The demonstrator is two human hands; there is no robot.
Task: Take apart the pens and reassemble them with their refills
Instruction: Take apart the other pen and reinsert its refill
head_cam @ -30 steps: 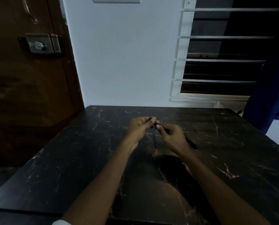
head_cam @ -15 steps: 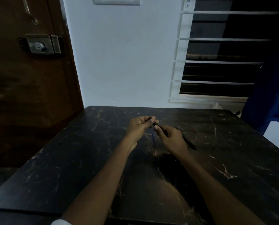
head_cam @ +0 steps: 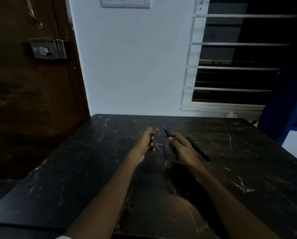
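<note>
My right hand grips a dark pen barrel that points up and away, and a blue refill tip sticks out of its front end. My left hand hovers a short gap to the left with its fingers curled closed; I cannot see whether anything is inside. A thin blue refill lies on the black marble table between the hands. A whole black pen lies on the table just right of my right hand.
The table's far edge meets a white wall. A brown door with a metal lock stands at the left. A barred window and a blue curtain are at the right.
The hands were joined at the pen's front end and have pulled apart. The left hand has moved left, and the blue refill tip now shows at the barrel's end.
</note>
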